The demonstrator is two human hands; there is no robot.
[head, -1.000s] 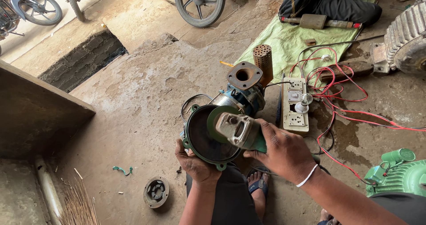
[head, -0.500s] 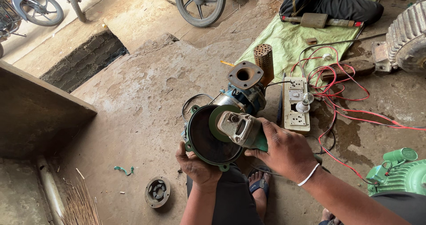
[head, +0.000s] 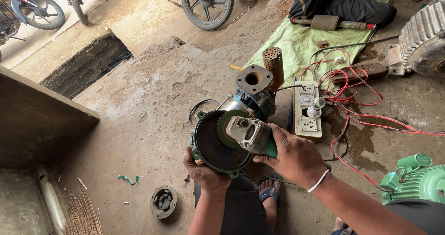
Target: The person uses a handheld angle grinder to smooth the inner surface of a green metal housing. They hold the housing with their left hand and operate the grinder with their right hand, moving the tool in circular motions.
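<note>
Down low, near the person's knees, the left hand (head: 204, 172) grips the bottom rim of a round green end cover (head: 215, 142) and holds it tight. The right hand (head: 292, 154) is wrapped around a green angle grinder (head: 245, 133), whose gray head sits right against the dark face of the cover. Under the hands a foot in a blue sandal (head: 269, 193) rests on the floor (head: 148, 100).

Just behind the cover, touching it, is the blue pump motor (head: 252, 100) with a rusty square flange (head: 254, 79) on top. Right of the right hand lies a white socket board (head: 308, 107) with red wires (head: 352, 96) curling away. Left of the left hand, a small round metal part (head: 163, 200) lies on the floor, with a bit of green string (head: 127, 178) near it.

Farther right sits a green motor (head: 417, 181). Farther off, a green sheet (head: 306, 45) holds a hammer (head: 331, 23) and a holed rusty tube (head: 273, 63). A seated person (head: 343, 3) is past it, and motorbike wheels (head: 206, 3) stand far away.
</note>
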